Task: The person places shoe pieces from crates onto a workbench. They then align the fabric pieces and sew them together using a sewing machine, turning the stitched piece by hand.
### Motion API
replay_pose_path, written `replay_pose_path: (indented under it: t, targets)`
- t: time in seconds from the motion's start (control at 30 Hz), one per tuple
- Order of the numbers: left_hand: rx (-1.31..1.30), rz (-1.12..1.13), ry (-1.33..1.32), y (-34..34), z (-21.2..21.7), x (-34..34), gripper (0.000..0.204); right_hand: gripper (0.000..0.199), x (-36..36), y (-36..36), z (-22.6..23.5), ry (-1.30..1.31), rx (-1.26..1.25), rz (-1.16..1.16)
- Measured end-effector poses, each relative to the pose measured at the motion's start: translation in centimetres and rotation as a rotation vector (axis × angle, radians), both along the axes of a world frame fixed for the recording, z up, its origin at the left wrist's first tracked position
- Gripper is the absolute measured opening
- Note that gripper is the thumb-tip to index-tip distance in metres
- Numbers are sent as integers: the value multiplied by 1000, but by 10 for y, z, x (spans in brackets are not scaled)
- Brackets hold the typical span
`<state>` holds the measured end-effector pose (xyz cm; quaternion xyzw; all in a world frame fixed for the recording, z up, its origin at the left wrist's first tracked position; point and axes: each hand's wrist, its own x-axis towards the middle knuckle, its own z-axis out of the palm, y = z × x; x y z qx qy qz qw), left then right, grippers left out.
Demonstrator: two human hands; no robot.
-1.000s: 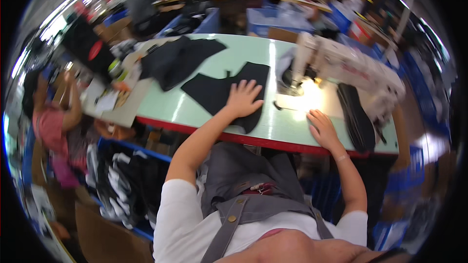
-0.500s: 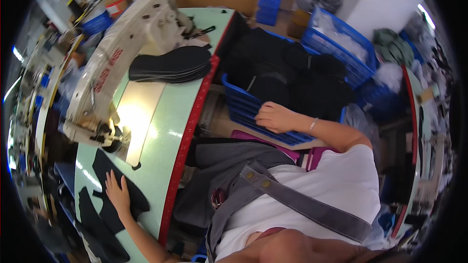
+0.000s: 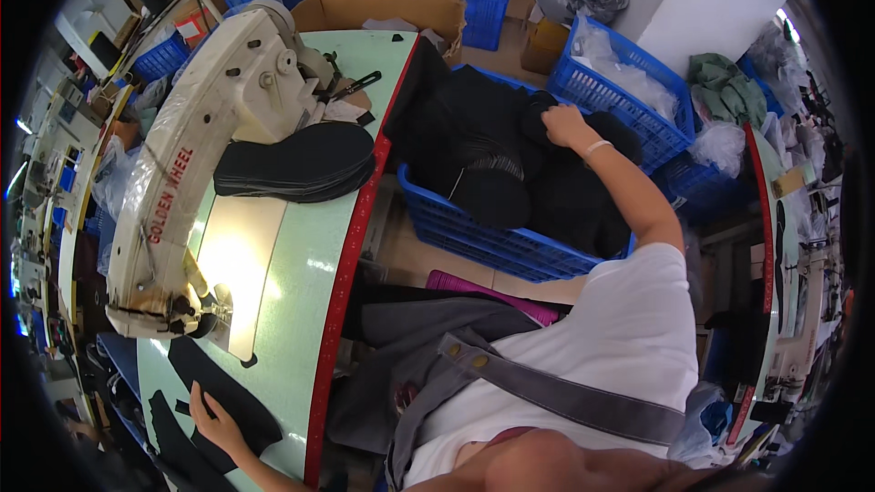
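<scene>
My left hand (image 3: 217,424) lies on a black cut fabric piece (image 3: 232,392) on the pale green sewing table (image 3: 292,310), its fingers apart. Another black piece (image 3: 173,437) lies beside it, further left. My right hand (image 3: 567,126) reaches into a blue crate (image 3: 492,241) on the right. Its fingers are bent together against a dark bundle (image 3: 536,118) among stacked black pieces (image 3: 492,191); what they hold, if anything, is hidden. A white sewing machine (image 3: 173,191) stands above the left hand, its lamp lit. Under its arm sits a stack of black sole-shaped pieces (image 3: 296,161).
Small black-handled snips (image 3: 355,84) lie at the table's far end. A cardboard box (image 3: 374,11) stands behind it. Another blue crate (image 3: 624,82) with clear plastic bags is past the full one. The table's red edge (image 3: 342,292) runs beside my lap.
My right hand has moved from the crate's near rim, away and to the right, onto the black bundle. My left hand stays on the fabric piece. The view has shifted slightly.
</scene>
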<state>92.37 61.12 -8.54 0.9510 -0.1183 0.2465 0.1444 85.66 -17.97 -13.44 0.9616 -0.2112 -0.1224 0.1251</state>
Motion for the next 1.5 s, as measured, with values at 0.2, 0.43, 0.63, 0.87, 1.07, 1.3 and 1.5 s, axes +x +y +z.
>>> replay_pose_path:
  t: [0.2,0.43,0.63,0.87,1.07,1.3,1.5]
  targets:
    - [-27,-69,-150,-82,46,-37,25,83,-16,17,-78,-171,432,-7]
    - [37,-334,-7,-192,41,-55,28,115,58,71,-117,-503,460,-358]
    - [-148,-610,149,-252,4,-68,30,126,92,107,-116,-282,119,-226]
    - [-155,-990,315,-335,-40,-49,32,127,88,100,-120,-258,53,-143]
    - [-281,-1004,385,-358,-62,-47,31,124,81,108,-122,-309,6,-45]
    - [-103,-1197,329,-475,-127,-6,65,124,86,107,-128,-265,-53,-21]
    - [225,-1056,580,-496,-173,10,83,113,94,68,-115,-283,-50,92]
